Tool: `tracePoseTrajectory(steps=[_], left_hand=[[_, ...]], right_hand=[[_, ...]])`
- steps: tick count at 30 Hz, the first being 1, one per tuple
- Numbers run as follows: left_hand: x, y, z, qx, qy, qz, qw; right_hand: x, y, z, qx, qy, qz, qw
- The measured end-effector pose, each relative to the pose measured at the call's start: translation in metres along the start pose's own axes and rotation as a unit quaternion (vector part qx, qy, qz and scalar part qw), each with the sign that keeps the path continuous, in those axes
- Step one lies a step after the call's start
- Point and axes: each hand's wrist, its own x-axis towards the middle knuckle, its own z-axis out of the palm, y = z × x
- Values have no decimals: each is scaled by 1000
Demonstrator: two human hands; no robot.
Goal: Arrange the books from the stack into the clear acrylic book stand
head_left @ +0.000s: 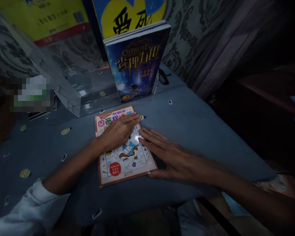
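Observation:
A thin picture book (130,167) with a brown-bordered, illustrated cover lies flat on the blue cloth-covered table (186,124). My left hand (119,129) rests across its upper half, fingers stretched toward the book's right edge and covering part of the title. At the book's right side, my right hand (166,152) has its fingers extended; the fingertips touch the cover's right edge and the thumb lies near the lower right corner. Both hands are open and neither grasps anything.
Behind the book, a clear acrylic stand (73,106) holds upright books, including a dark blue book (137,65) in front. Sunglasses (163,78) lie to its right. A blurred-out patch (31,93) covers something at the left. The table's right edge runs diagonally beside dark floor.

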Motion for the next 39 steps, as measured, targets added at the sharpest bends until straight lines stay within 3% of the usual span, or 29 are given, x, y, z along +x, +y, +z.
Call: tracePoseTrajectory(steps=[15,23,27,39], left_hand=[[-12,28,-1,-6,-17,22,1000],[-20,39,0,-5,-34,27,999],[-22,50,-3,-5,-52,23,998],[-33,90,-7,-21,-74,36,996]], right_hand=[[-5,-5,8,-16,86,-33,996],[-4,-21,4,-23,109,43,993],[-4,-20,6,-63,132,32,989],[-9,-17,11,-81,116,20,990]])
